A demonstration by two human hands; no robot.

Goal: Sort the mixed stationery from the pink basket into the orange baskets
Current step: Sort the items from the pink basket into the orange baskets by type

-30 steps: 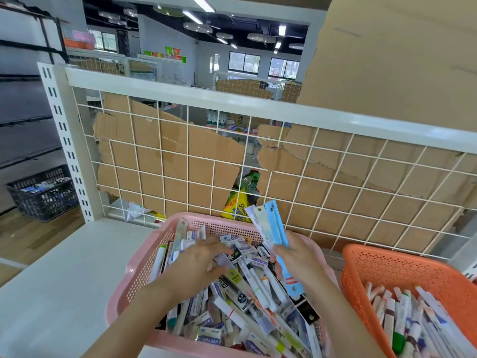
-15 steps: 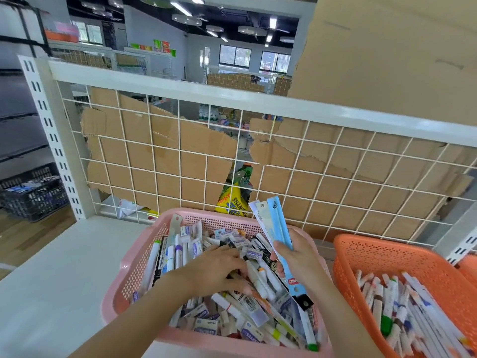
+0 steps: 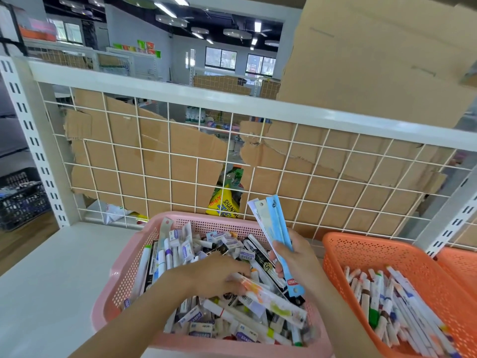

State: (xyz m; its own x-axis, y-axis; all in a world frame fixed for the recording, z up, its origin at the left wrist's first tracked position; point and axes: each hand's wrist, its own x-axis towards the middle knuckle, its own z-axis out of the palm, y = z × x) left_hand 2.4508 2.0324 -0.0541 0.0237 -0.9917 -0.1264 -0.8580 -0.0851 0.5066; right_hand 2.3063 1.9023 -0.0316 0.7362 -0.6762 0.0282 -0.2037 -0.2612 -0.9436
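Trouble brewing over pink basket point(image 3: 124, 280): right hand point(image 3: 296, 257) grips fanned blue packs point(image 3: 273, 228), left hand point(image 3: 214, 275) pinches marker pack point(image 3: 268, 298); fan may spill

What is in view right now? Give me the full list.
pink basket: one, pink, shelf centre
mixed stationery: many, assorted colours, filling pink basket
orange basket: one, orange, right of pink basket
second orange basket: one, orange, far right, cut off by the frame edge
markers: many, mostly white, in orange basket
slim packets: a few, blue and white, right hand
long packet: one, white with orange and green, left hand
wire grid panel: one, white, behind baskets
cardboard: several, brown, behind grid
yellow bag: one, yellow, behind grid
black crate: one, black, floor left
shelf: one, white, under baskets
left hand: gripping long packet
right hand: holding slim packets
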